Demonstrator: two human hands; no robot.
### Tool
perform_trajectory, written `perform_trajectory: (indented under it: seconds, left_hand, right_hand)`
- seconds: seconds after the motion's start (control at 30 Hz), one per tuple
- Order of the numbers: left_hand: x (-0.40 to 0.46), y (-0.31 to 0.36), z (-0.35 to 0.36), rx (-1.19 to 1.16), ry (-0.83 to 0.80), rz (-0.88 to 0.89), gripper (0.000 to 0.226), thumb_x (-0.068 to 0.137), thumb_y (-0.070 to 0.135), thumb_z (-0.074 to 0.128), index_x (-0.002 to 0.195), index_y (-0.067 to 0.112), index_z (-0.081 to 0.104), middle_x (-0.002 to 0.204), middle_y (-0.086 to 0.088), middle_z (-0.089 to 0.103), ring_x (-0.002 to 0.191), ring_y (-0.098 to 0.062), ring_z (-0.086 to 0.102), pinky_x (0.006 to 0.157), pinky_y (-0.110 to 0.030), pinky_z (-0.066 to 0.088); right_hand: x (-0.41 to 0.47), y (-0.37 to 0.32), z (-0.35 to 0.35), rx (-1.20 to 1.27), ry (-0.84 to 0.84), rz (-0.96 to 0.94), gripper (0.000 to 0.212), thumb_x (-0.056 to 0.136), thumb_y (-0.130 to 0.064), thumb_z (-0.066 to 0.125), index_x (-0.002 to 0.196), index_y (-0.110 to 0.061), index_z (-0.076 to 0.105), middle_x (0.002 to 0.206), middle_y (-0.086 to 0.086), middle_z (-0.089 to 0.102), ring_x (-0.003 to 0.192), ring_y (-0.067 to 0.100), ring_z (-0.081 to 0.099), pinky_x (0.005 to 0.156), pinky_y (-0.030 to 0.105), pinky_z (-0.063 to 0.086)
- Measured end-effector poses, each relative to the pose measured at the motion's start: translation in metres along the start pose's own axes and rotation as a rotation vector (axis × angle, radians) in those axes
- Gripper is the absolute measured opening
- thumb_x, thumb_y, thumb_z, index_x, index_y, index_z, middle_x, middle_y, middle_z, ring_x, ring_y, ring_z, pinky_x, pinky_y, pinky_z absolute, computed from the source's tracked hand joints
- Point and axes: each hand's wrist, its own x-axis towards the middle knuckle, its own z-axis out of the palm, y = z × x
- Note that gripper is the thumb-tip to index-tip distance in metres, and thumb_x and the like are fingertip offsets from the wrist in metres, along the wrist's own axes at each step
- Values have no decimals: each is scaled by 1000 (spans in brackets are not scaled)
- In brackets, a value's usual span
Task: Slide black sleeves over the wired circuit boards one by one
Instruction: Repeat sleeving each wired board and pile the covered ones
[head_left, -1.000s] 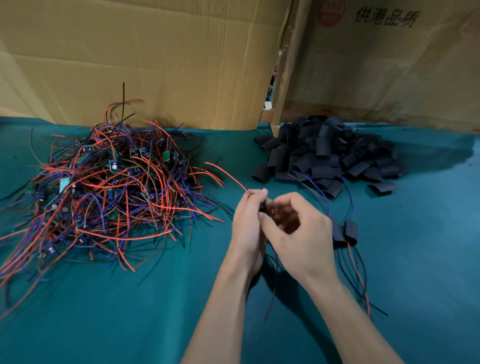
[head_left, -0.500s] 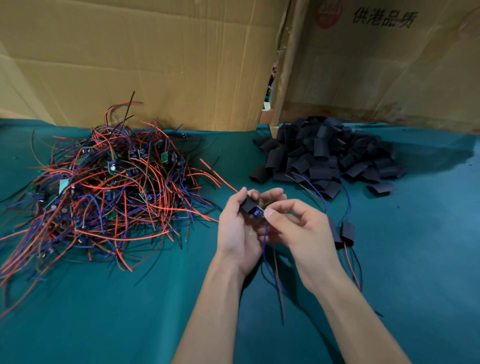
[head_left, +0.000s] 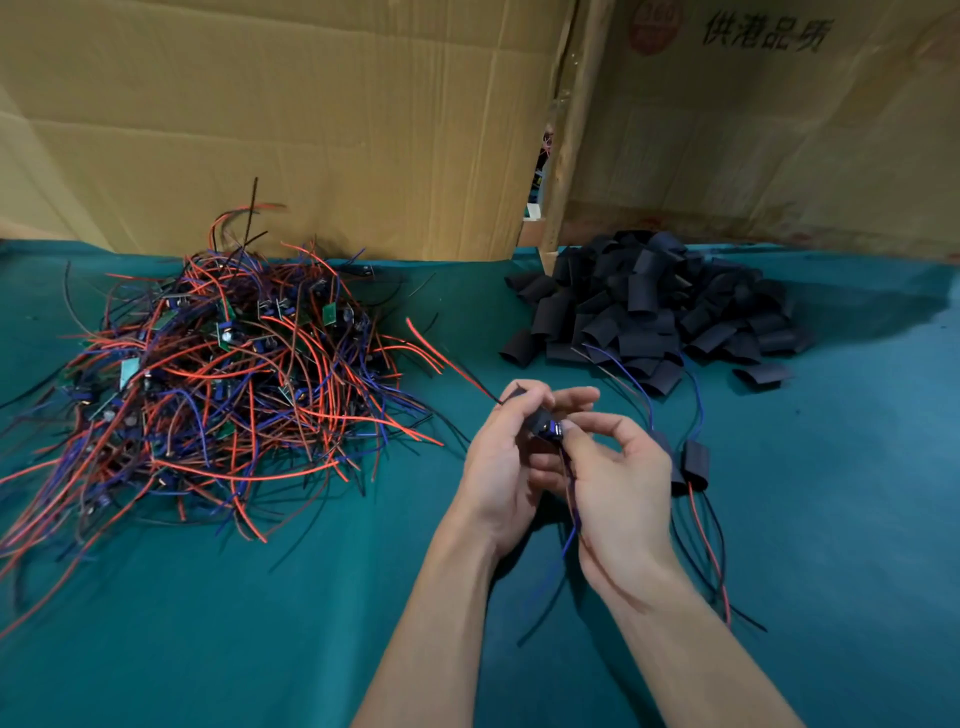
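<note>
Head view: both hands' fingers (head_left: 570, 429) pinching one black sleeve (head_left: 540, 422), wired circuit boards (head_left: 208, 384) well left.

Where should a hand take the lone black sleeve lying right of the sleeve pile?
Pinch the lone sleeve across its flat faces at the open near end, coming from the right hand's side; it lies flattened, clear of the sleeve pile.

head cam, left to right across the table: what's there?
Tangled pile of wired circuit boards → left hand → right hand, both pinching a board going into a black sleeve → finished sleeved boards just right of the hands. Loose sleeve pile sits farther back.
</note>
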Motion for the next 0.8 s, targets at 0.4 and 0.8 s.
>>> perform_trajectory:
  seconds: [0.4,0.8]
  left_hand:
    - [0,-4,3,-51,-58,-68,27,90,50,49,85,24,48,119,-13,69,47,-3,27,40,-10,27]
    - [-1,-2,3,78,-36,-93,55,82,80,23,89,29,43,126,-10,68,53,-11,20,46,-24,10]
  right_hand:
    - [5,12,-3,-70,170,-141,12,96,0,62,93,-12,63,68,12,75,51,22,69,48,30,53]
    - [6,13,-2,-90,38,-67,11,96,1,59,97,-9,62,59,11,67,43,14,53,37,22,42]
